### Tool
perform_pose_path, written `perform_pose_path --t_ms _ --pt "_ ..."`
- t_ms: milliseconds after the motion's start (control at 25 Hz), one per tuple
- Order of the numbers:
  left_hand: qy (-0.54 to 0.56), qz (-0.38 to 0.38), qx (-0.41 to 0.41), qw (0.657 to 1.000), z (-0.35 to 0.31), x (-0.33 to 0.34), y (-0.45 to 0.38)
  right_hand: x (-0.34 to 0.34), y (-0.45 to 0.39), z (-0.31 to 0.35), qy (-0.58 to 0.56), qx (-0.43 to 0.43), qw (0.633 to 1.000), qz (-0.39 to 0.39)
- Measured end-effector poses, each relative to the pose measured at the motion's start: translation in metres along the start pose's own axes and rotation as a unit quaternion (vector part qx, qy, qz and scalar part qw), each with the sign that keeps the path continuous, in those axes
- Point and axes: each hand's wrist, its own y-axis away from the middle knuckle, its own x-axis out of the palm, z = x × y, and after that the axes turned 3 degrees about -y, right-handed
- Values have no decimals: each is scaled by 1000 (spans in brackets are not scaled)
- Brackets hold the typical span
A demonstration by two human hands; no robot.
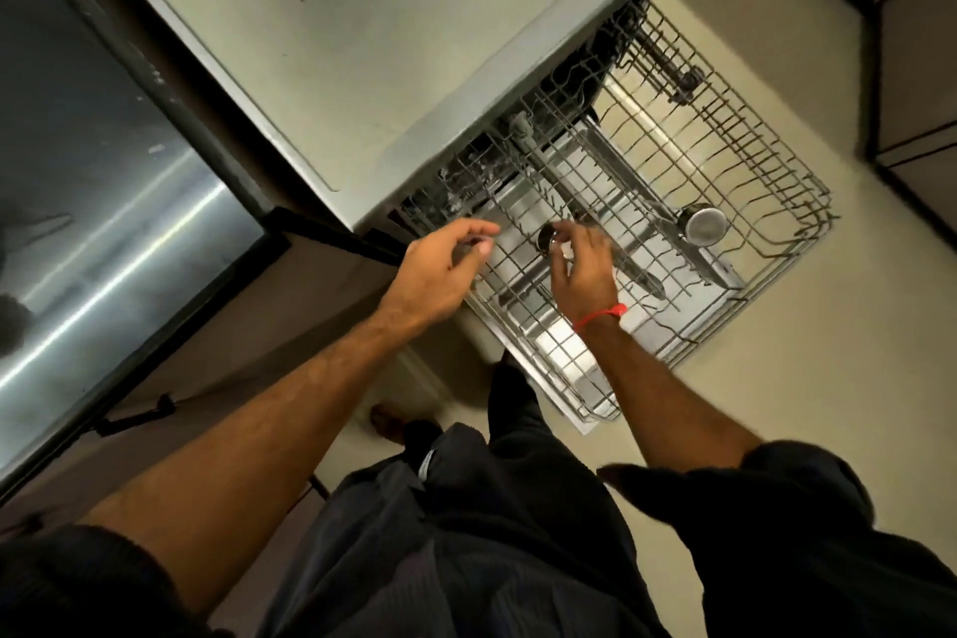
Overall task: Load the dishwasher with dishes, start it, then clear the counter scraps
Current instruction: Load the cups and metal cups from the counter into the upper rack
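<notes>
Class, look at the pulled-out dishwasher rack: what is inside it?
The rack holds a round steel cup. The right hand pinches a small dark-rimmed item, partly covered. The rack's back part lies hidden under the counter.

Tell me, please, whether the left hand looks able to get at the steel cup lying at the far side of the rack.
Probably not easily: the right hand lies between the left hand and the steel cup.

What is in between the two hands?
In the head view, only the wire rack shows between the left hand and the right hand, which holds a small round dish.
</notes>
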Motion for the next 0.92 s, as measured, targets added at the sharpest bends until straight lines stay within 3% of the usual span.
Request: perform_pose_path --t_ms 240,440,720,920 --pt "-31 -178 111 977 32 -87 97 21 55 159 -137 -211 968 -26" --pt "-69 -370 105 921 83 -178 172 84 87 297 -187 -322 925 78" --pt "-122 -535 -5 836 172 -270 280 178 130 415 -146 -328 888 286" --pt "-85 -535 -99 835 213 -308 305 204 144 452 -151 -286 887 329"
